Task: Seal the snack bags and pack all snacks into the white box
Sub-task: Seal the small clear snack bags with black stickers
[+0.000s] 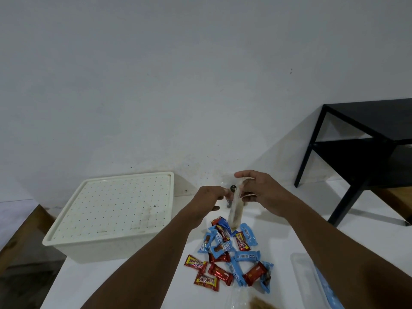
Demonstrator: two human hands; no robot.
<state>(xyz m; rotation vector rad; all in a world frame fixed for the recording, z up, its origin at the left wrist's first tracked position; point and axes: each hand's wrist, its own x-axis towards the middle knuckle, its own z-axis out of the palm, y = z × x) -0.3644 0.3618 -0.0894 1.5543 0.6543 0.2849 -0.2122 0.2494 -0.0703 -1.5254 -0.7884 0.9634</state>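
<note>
While both hands hold it up above the table, the clear snack bag hangs edge-on, a thin see-through strip with pale and brownish contents, its lower end dangling just over the heap of wrapped snacks. The right hand pinches the bag's top between thumb and fingers; the left hand, at the bag's nine o'clock, has its fingers closed near the top edge beside a small dark object too blurred to identify. The heap, at the bag's six o'clock, mixes blue wrappers with red ones, some labelled "beng-beng", spread on the white table. At eight o'clock from the bag sits the white box, its dotted lid on. Another clear bag with brown contents lies at the bottom edge, and a black table stands at two o'clock.
</note>
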